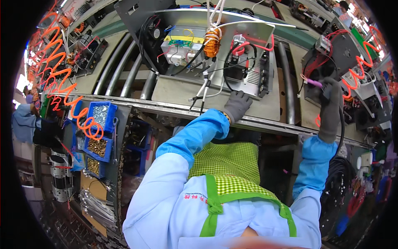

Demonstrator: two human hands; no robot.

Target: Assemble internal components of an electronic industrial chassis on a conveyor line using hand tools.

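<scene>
My left hand [238, 107], in a grey glove, lies with fingers stretched out at the near edge of an open metal chassis [253, 85]. Inside the chassis are an orange-wound coil [212, 42], a green circuit board [180, 42] and a black block with red and black leads. White wires [203, 92] hang over its front edge. Off to the right, my right hand [330, 108], also gloved, is closed round a black cable [341, 128] that trails down beside my forearm. A pink-purple sleeve [314, 83] with thin wire ends sticks out left of that hand. The glove hides the grip itself.
The chassis stands on a board [166, 92] over steel rollers [132, 76]. Blue bins [99, 116] of screws and brass parts stand at left. Orange coiled hoses [62, 83] hang at left and right. Another chassis [338, 54] is at right, and a person's sleeve [25, 122] shows far left.
</scene>
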